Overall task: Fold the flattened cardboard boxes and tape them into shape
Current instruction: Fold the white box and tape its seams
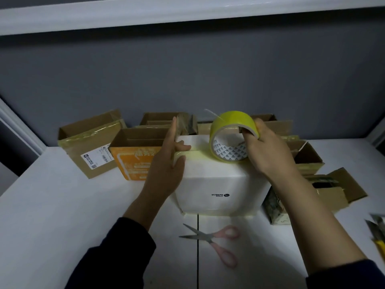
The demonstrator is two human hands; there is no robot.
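Centre frame, the white cardboard box (216, 184) sits on the table (62, 205), left hand (166, 161) flat against its left edge, fingers straight, while the right hand (268, 149) grips the yellow tape roll (231, 126) above its top. It looks like light, stiff card, best steadied at the corners. The tape's free end is possibly under the left hand; dim light hides it.

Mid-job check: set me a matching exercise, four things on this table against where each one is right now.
Things:
1. tape roll
2. scissors
3. white box
4. orange box

Places:
A. standing open-topped at the back left
B. gripped by the right hand
C. lying flat on the table, nearest the person
D. pressed by the left hand, mid-table

Pairs: 1-B, 2-C, 3-D, 4-A
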